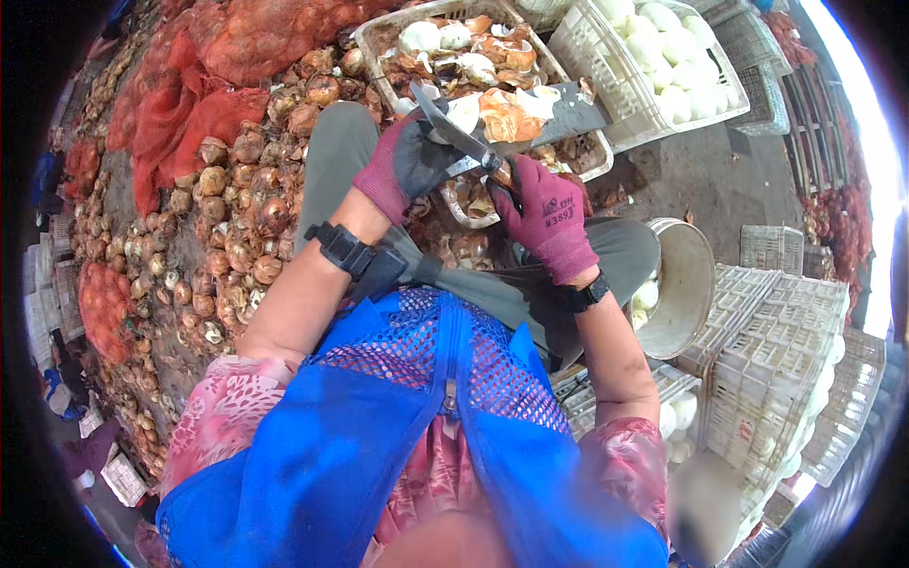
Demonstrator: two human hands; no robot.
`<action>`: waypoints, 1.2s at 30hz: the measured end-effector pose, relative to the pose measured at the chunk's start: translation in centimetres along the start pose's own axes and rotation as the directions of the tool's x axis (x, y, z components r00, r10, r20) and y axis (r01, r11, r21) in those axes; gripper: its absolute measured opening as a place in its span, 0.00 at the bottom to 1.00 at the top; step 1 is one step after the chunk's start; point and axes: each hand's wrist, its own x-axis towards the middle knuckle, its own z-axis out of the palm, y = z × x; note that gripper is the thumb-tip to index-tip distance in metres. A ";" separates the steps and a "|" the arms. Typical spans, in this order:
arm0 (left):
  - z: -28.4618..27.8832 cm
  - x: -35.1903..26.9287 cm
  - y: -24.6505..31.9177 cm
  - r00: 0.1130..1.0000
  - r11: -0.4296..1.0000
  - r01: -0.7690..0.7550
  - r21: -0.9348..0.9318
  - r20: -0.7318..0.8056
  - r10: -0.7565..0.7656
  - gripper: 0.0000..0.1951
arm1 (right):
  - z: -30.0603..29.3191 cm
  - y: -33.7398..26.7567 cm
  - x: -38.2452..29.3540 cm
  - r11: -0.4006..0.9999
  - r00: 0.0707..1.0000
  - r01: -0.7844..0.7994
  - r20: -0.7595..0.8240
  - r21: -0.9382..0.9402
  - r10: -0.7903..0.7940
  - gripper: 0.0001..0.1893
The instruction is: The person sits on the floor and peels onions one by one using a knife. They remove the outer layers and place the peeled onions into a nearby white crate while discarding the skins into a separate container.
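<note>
My right hand [543, 209], in a maroon and black work glove, grips the wooden handle [503, 174] of a knife. Its broad steel blade [449, 128] points up and left, across the front of my left hand [419, 160]. That hand wears a matching glove, with fingers curled around what looks like a pale onion, mostly hidden by the glove and blade. Just beyond the blade, a white peeled onion [463, 111] and brown onion skins [508, 117] lie on a dark board [579, 113]. The board rests across a dirty white plastic crate [373, 60] holding skins and some pale onions.
Unpeeled onions [238, 248] cover the floor at left, beside red mesh sacks [241, 42]. A crate [603, 92] of peeled onions [667, 50] stands far right. A bucket [685, 291] tilts by my right knee, near stacked white crates [767, 355].
</note>
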 end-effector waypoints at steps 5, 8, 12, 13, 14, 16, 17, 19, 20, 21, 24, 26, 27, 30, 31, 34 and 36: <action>1.6 -0.5 0.8 0.969 0.969 -0.032 -0.244 -0.246 -0.030 0.11 | 0.8 2.6 0.4 0.969 0.976 -0.215 0.052 0.122 0.210 0.20; 2.2 -1.2 2.9 0.971 0.985 -0.106 -0.136 -0.226 0.073 0.18 | 2.3 5.6 0.6 0.884 0.895 -0.446 0.096 0.138 0.436 0.19; 4.0 -0.6 4.3 0.937 0.850 -0.072 0.521 -0.256 0.237 0.21 | 3.8 7.5 0.5 0.838 0.891 -0.432 0.014 0.334 0.453 0.22; 3.3 -0.7 4.1 0.940 0.882 -0.016 0.470 -0.293 0.173 0.26 | 4.3 7.7 0.6 0.836 0.890 -0.428 0.001 0.344 0.456 0.23; 2.6 -0.6 3.6 0.928 0.781 -0.078 0.620 -0.241 0.284 0.29 | 4.6 7.8 0.9 0.836 0.891 -0.420 -0.015 0.352 0.454 0.23; 2.0 0.0 2.6 0.885 0.497 -0.188 0.847 -0.073 0.459 0.34 | 6.8 10.1 0.1 0.752 0.846 -0.483 0.019 0.448 0.532 0.22; 2.5 0.0 2.5 0.899 0.402 -0.151 0.903 -0.043 0.435 0.40 | 8.4 11.3 -0.4 0.701 0.818 -0.515 0.038 0.494 0.574 0.22; 4.0 -0.1 2.1 0.875 0.234 -0.206 0.950 0.072 0.479 0.40 | 11.4 13.4 -0.8 0.685 0.850 -0.444 0.030 0.578 0.525 0.20; 4.1 -0.6 2.0 0.853 0.146 -0.210 0.967 0.108 0.511 0.40 | 8.3 9.8 0.4 0.571 0.824 -0.508 0.169 0.645 0.542 0.19; 3.9 -1.1 2.1 0.861 0.060 -0.176 0.983 0.123 0.494 0.41 | 4.7 6.2 1.2 0.446 0.773 -0.584 0.295 0.678 0.562 0.18; 4.1 -1.0 1.5 0.878 0.160 -0.255 0.954 0.159 0.452 0.42 | 7.7 9.3 -0.2 0.657 0.871 -0.432 0.096 0.618 0.482 0.17; 3.5 -1.0 1.3 0.853 0.082 -0.268 0.960 0.197 0.483 0.41 | 8.9 10.4 -0.5 0.575 0.818 -0.488 0.114 0.657 0.564 0.17; 3.4 -0.8 1.1 0.863 0.169 -0.262 0.950 0.152 0.482 0.40 | 9.3 10.9 -0.6 0.525 0.792 -0.514 0.141 0.678 0.594 0.17; 1.6 -0.6 0.5 0.888 0.391 -0.181 0.902 -0.021 0.459 0.40 | 11.4 12.6 -0.7 0.512 0.783 -0.485 0.091 0.709 0.615 0.14; 0.4 -0.5 0.1 0.893 0.526 -0.144 0.838 -0.119 0.434 0.40 | 11.7 12.8 -0.7 0.518 0.791 -0.476 0.089 0.711 0.605 0.14; 0.8 -1.1 -0.6 0.892 0.658 -0.042 0.751 -0.268 0.363 0.39 | 7.1 8.3 0.8 0.267 0.753 -0.556 0.341 0.787 0.562 0.14; 1.5 -0.2 -0.3 0.939 0.628 -0.076 0.774 -0.157 0.306 0.41 | 5.4 7.8 0.7 0.360 0.815 -0.490 0.270 0.794 0.513 0.14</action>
